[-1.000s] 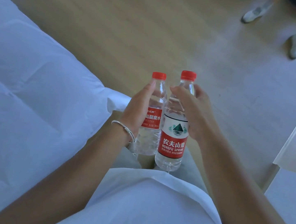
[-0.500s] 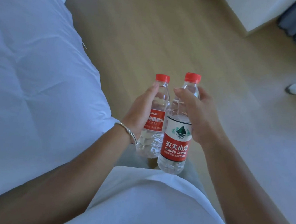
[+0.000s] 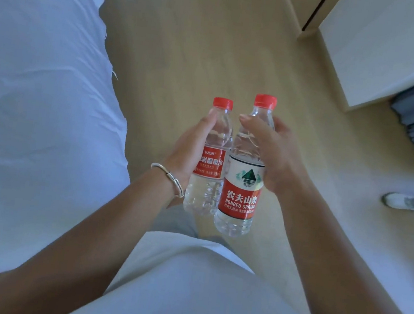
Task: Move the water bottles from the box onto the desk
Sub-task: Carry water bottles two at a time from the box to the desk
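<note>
Each hand's grip holds bottle; bed (image 3: 30,107) left, shoe (image 3: 405,202) right.

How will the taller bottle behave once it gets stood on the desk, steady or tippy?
The taller bottle, gripped by the right hand, looks nearly full, so probably heavy for its size and fairly firm. Tall and narrow, it may tip if set down tilted. On its side its round body would likely roll. The cap appears shut, so spilling seems unlikely.
</note>
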